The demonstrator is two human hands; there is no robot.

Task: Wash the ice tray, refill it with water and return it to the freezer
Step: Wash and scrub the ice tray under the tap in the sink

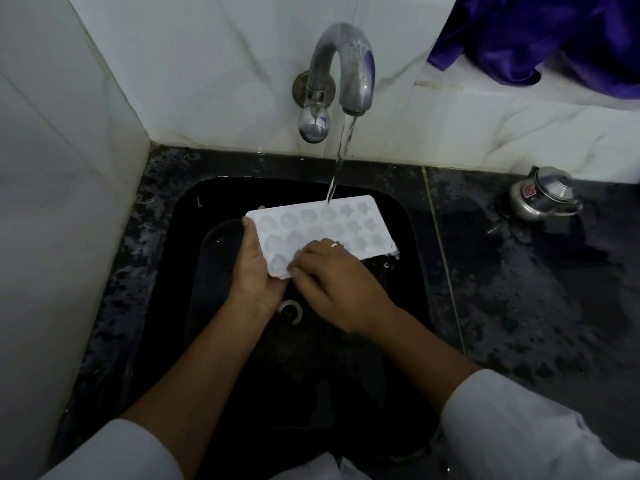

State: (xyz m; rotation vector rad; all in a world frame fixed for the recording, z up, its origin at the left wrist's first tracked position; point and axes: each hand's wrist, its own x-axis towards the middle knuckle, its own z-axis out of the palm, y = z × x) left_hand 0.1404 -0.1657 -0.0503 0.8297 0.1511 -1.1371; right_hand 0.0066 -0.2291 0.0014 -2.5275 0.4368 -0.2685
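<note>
Over the black sink (pixel 166 271), left hand (pixel 256 268) grips the ice tray (pixel 332 220) (likely light, slick) by its short end; right hand (pixel 336 282) touches it, hold unclear.

White sleeves (pixel 512 420) pushed up both forearms; a ring (pixel 337 243) on the right hand (pixel 341 282)
</note>
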